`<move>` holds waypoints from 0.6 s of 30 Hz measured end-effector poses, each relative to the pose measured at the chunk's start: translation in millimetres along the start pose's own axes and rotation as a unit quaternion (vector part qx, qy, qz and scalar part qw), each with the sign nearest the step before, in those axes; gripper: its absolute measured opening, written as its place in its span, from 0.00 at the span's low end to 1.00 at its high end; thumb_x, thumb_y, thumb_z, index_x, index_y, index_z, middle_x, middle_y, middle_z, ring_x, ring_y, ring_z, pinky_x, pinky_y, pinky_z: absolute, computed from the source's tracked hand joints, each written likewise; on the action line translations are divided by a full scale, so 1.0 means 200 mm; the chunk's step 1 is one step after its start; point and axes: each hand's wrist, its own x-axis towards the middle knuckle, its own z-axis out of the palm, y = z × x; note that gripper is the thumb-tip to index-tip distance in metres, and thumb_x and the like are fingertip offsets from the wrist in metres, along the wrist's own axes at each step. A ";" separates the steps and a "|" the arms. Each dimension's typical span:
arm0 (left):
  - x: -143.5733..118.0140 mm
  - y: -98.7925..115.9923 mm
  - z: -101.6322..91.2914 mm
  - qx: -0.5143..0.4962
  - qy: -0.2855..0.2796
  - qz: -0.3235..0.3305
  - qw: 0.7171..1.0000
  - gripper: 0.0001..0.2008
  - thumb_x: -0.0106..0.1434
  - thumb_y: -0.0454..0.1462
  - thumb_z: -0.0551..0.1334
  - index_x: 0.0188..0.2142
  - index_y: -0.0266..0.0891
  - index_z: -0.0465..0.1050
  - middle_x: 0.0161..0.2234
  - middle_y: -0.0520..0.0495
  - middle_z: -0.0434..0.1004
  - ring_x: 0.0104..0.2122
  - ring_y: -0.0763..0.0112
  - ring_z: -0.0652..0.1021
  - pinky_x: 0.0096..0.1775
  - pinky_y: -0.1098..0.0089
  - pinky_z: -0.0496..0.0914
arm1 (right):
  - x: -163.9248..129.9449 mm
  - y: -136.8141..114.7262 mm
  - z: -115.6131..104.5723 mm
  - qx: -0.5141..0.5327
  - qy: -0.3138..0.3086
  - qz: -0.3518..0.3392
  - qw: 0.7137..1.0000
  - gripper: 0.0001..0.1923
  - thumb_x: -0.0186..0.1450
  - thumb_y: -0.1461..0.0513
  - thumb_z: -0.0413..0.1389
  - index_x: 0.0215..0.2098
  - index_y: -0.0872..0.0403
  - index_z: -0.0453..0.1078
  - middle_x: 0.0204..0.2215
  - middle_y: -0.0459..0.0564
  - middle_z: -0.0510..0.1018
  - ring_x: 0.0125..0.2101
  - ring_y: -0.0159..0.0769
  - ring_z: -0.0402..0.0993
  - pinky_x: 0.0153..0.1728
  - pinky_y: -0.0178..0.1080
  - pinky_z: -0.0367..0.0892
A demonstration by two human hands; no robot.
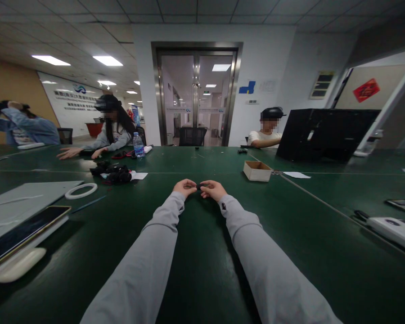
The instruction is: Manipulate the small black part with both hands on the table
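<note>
Both arms in grey sleeves reach forward over the dark green table (202, 252). A small black object (199, 186), too small for me to tell its kind, is pinched between the fingertips of my two hands. My left hand (185, 187) grips it from the left, thumb and fingers closed. From the other side my right hand (214, 190) holds it the same way, its other fingers curled. The hands are just above the tabletop, nearly touching each other at the object.
An open cardboard box (257, 171) stands right of my hands. Left lie black gear (113, 172), a white ring (81, 191) and a phone (27, 229). A water bottle (138, 145) stands farther back. A black monitor (326, 134) is at right. Several people wearing headsets sit across the table.
</note>
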 end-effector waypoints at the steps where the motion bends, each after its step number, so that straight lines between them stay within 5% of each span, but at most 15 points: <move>1: 0.00 0.00 0.01 -0.003 0.001 -0.011 1.000 0.12 0.42 0.33 0.68 0.28 0.34 0.69 0.30 0.46 0.75 0.31 0.71 0.76 0.37 0.68 0.71 | 0.00 0.00 0.00 0.000 0.002 0.001 1.000 0.11 0.55 0.71 0.58 0.37 0.61 0.66 0.15 0.44 0.71 0.16 0.29 0.71 0.16 0.28 0.68; 7: -0.01 0.03 0.05 -0.011 0.025 -0.115 0.993 0.09 0.57 0.39 0.57 0.34 0.34 0.66 0.24 0.49 0.72 0.18 0.77 0.73 0.20 0.77 0.66 | 0.01 0.00 0.00 0.011 0.003 -0.002 1.000 0.10 0.56 0.70 0.58 0.36 0.61 0.66 0.16 0.45 0.72 0.15 0.28 0.70 0.15 0.28 0.68; 12: -0.02 0.05 0.05 0.029 0.014 -0.073 0.997 0.11 0.52 0.35 0.62 0.36 0.36 0.67 0.22 0.52 0.70 0.20 0.78 0.71 0.21 0.78 0.66 | 0.01 0.00 0.01 0.011 0.007 0.006 1.000 0.09 0.57 0.71 0.56 0.36 0.61 0.65 0.15 0.44 0.71 0.15 0.28 0.70 0.15 0.28 0.68; 18: -0.01 0.03 0.04 0.077 0.011 -0.053 0.996 0.08 0.56 0.37 0.56 0.35 0.36 0.69 0.18 0.55 0.65 0.15 0.81 0.66 0.19 0.79 0.61 | 0.00 0.00 0.01 0.012 0.002 0.008 1.000 0.09 0.57 0.72 0.55 0.37 0.61 0.65 0.16 0.44 0.71 0.15 0.28 0.70 0.15 0.28 0.68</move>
